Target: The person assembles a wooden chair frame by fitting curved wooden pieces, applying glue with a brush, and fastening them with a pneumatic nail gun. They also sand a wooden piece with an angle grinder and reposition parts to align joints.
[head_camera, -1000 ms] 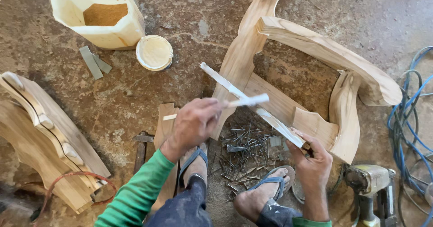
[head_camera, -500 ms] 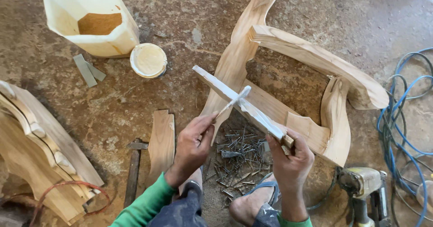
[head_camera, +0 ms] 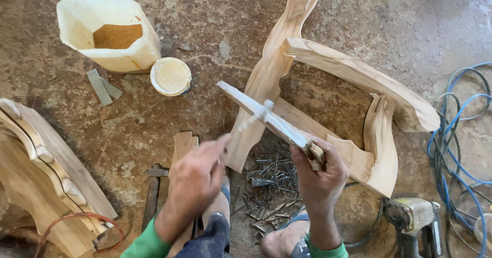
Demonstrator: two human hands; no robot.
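My right hand (head_camera: 320,176) grips one end of a pale, glue-coated wooden strip (head_camera: 256,106) that slants up to the left over the chair frame. My left hand (head_camera: 197,178) holds a thin stick (head_camera: 251,119) whose blurred tip touches the middle of the strip. Beneath them lies a curved raw-wood chair frame (head_camera: 333,68) on the floor. A heap of nails (head_camera: 266,186) sits between my hands, by my feet.
A cut-open plastic jug (head_camera: 107,32) of glue and a round lid (head_camera: 170,76) stand at upper left. A carved wooden piece (head_camera: 41,171) lies at left, a hammer (head_camera: 152,191) beside a short board (head_camera: 183,145). A power tool (head_camera: 412,219) and blue cables (head_camera: 456,140) are at right.
Both hands shifted slightly left and down in the picture. The stick in my left hand moved along the strip and now blurs with motion; the strip stays held at the same slant.
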